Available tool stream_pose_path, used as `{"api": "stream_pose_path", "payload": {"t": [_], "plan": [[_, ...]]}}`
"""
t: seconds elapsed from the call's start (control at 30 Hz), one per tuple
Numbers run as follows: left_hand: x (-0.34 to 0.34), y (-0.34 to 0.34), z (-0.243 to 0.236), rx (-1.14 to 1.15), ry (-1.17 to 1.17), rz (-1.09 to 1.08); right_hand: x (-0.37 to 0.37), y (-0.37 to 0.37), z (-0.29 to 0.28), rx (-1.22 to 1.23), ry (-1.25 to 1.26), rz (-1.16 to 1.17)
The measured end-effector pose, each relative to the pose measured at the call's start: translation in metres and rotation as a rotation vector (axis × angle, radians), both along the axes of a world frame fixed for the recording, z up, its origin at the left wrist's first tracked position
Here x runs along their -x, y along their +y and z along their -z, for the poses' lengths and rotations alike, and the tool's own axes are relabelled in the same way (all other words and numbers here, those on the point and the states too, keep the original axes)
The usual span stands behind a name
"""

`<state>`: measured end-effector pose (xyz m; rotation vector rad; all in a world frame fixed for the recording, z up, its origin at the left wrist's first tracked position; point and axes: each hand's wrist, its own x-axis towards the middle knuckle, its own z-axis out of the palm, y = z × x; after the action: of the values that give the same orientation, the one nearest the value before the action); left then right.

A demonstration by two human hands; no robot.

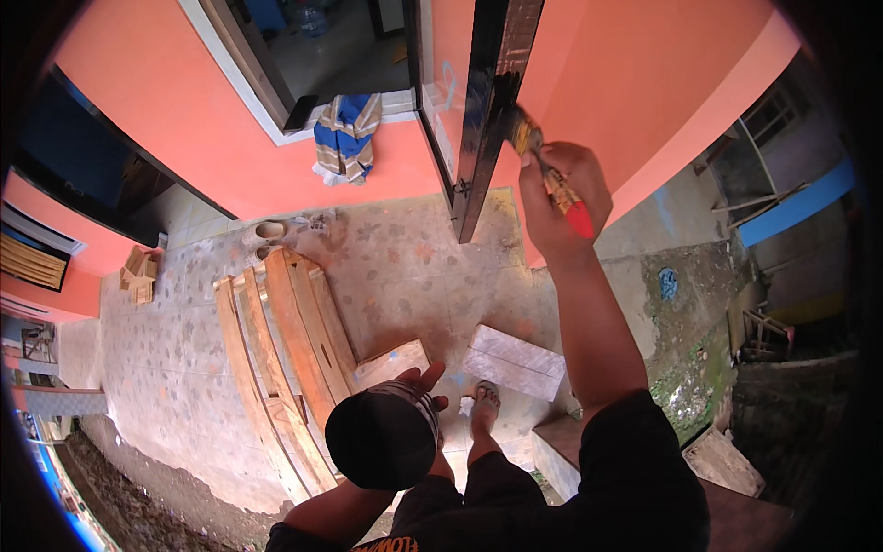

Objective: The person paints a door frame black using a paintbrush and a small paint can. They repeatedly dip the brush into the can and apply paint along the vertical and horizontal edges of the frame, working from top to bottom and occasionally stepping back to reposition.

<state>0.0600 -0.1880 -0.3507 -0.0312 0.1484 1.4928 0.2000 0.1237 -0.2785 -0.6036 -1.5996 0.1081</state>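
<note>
My right hand (575,189) is closed around a paintbrush (559,191) with a red-tipped handle. Its bristles touch the edge of a dark wooden window frame (481,138) that stands out from the wall; fresh-looking black paint shows beside them. Low in front of my body, my left hand (429,385) grips a round paint can (382,437) by its side. The inside of the can looks black, and how full it is I cannot tell.
A striped cloth (348,138) hangs over the sill of the window, next to a dark flat object (301,113). A wooden bench (299,322) stands on the tiled floor at left. Pale blocks (515,362) lie near my feet. Salmon-coloured walls (635,101) rise around the frame.
</note>
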Motion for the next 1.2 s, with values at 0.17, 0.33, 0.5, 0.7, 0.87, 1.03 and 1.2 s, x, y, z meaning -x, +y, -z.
{"api": "stream_pose_path", "payload": {"t": [0.17, 0.33, 0.5, 0.7, 0.87, 1.03, 1.2], "plan": [[-0.001, -0.005, 0.007, -0.043, -0.004, 0.005, 0.002, -0.011, -0.009, -0.26, 0.113, 0.059], [0.0, 0.0, 0.0, -0.023, -0.082, 0.005, -0.002, -0.013, 0.052, -0.102, -0.101, 0.014], [-0.002, -0.003, 0.016, -0.022, -0.133, -0.007, -0.014, -0.036, 0.097, 0.167, -0.234, -0.133], [0.0, 0.0, 0.008, 0.024, -0.063, -0.021, 0.001, 0.002, 0.01, -0.04, -0.1, -0.081], [-0.005, -0.002, 0.007, -0.019, -0.005, -0.068, 0.012, 0.004, -0.036, -0.209, 0.097, 0.003], [-0.004, -0.001, 0.005, 0.048, 0.11, -0.058, -0.002, -0.001, 0.048, -0.093, -0.124, -0.016], [0.003, 0.0, 0.006, -0.043, -0.036, -0.026, -0.016, -0.037, 0.087, 0.183, -0.261, -0.112]]}}
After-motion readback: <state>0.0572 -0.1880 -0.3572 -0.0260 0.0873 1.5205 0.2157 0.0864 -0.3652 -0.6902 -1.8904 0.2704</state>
